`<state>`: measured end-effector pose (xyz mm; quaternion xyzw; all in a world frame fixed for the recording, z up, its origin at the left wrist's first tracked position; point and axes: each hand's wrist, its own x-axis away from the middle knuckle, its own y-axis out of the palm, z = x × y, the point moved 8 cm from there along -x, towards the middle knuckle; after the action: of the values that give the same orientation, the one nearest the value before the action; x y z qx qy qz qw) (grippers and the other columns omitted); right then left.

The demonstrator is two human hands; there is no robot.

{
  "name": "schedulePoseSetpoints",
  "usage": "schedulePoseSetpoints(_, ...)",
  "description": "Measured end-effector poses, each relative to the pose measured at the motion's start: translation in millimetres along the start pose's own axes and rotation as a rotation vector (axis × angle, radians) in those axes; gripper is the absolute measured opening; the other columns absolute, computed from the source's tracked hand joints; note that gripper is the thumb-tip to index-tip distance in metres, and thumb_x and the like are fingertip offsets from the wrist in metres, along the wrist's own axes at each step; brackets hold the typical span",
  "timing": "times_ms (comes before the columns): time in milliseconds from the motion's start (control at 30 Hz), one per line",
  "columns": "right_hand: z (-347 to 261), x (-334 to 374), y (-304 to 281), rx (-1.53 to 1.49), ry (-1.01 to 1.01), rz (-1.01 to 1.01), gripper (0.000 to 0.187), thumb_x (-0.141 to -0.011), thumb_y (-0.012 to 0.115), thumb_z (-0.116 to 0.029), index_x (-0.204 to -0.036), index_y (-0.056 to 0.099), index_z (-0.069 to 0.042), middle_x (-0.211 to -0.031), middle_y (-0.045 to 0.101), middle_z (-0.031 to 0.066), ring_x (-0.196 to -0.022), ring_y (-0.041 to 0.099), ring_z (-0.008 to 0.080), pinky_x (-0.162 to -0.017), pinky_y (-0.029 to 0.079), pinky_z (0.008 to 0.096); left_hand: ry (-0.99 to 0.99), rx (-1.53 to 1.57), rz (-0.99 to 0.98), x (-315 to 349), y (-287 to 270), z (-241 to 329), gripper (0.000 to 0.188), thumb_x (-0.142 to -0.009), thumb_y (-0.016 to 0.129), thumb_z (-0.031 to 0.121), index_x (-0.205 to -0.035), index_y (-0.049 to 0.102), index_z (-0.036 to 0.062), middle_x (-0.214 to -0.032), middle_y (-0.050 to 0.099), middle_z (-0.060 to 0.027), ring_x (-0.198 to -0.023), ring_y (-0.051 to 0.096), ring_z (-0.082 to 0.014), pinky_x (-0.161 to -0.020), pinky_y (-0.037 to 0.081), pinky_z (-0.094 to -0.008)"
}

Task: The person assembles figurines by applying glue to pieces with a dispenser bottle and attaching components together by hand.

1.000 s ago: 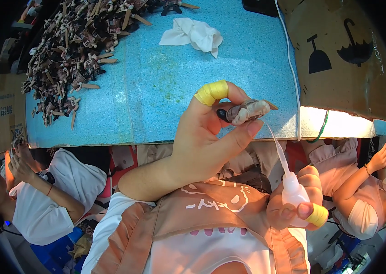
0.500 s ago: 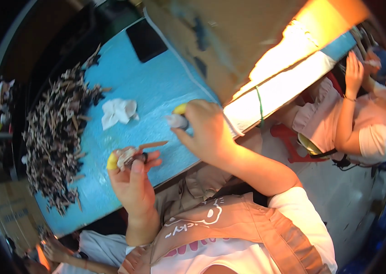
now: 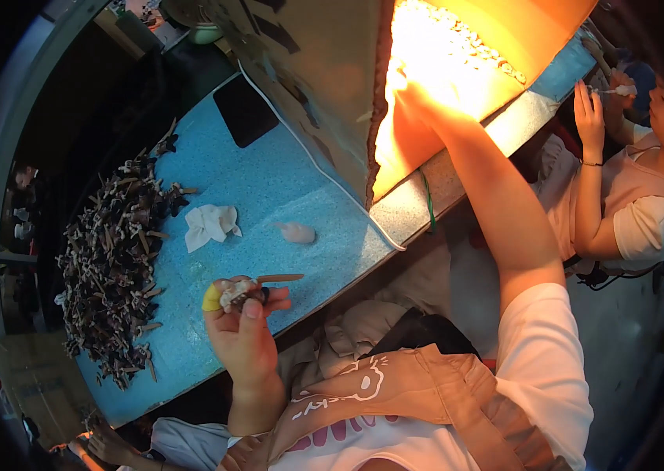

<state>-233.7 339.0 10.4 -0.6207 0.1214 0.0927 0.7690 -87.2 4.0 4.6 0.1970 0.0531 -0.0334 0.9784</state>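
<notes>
Holding a figure [image 3: 236, 295] above the near edge of the blue surface [image 3: 269, 184], the left hand [image 3: 244, 334] has its fingers closed round it, thumb on the near side and one finger in yellow tape [image 3: 212, 297] at its left end. The figure sits right at those fingertips, with no gap. A flat stick [image 3: 281, 278] juts from it to the person's right, its long axis lying nearly crosswise; whether it is fixed to the figure or only gripped alongside cannot be told.

The right hand [image 3: 414, 98] is well apart from the figure, off to the right and farther out, inside a carton [image 3: 308, 94] filled with glaring light. Many small pieces [image 3: 497, 55] lie in there, strung along the far right side, beyond and to the right of the right fingers. That hand is much the nearer of the two to them. The glare hides how wide its fingers are spread and whether they have hold of anything; I cannot tell.

Between the hands, a small bottle [image 3: 298, 233] lies on its side with its nozzle toward the left, untouched, beyond the stick. A crumpled tissue [image 3: 212, 225] is just left of it, and a heap [image 3: 116, 267] of similar figures with sticks spreads farther left, apart from the left hand.
</notes>
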Motion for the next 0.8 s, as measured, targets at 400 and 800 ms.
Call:
schedulePoseSetpoints(400, 27.1, 54.3, -47.1, -1.106, -0.016, 0.325, 0.014, -0.077, 0.064, -0.006, -0.089, 0.061, -0.003, -0.085, 0.061, 0.0073, -0.077, 0.059, 0.0137, -0.06, 0.044, 0.0245, -0.124, 0.129, -0.061, 17.6, -1.0, -8.3, 0.038, -0.082, 0.056, -0.003, -0.116, 0.04, 0.0038, -0.104, 0.055, -0.0165, -0.083, 0.062, -0.0261, -0.07, 0.052, -0.0334)
schedulePoseSetpoints(800, -133.1, 151.0, -131.0, -1.584, -0.293, 0.176, 0.03, -0.061, 0.075, 0.003, -0.085, 0.057, -0.001, -0.079, 0.055, 0.0081, -0.069, 0.053, 0.0171, -0.057, 0.044, 0.0268, 0.102, -0.281, -0.327, 11.9, 35.5, -1.5, 0.032, -0.072, 0.07, 0.003, -0.1, 0.055, 0.0008, -0.085, 0.056, -0.0084, -0.072, 0.054, -0.0167, -0.065, 0.044, -0.0264)
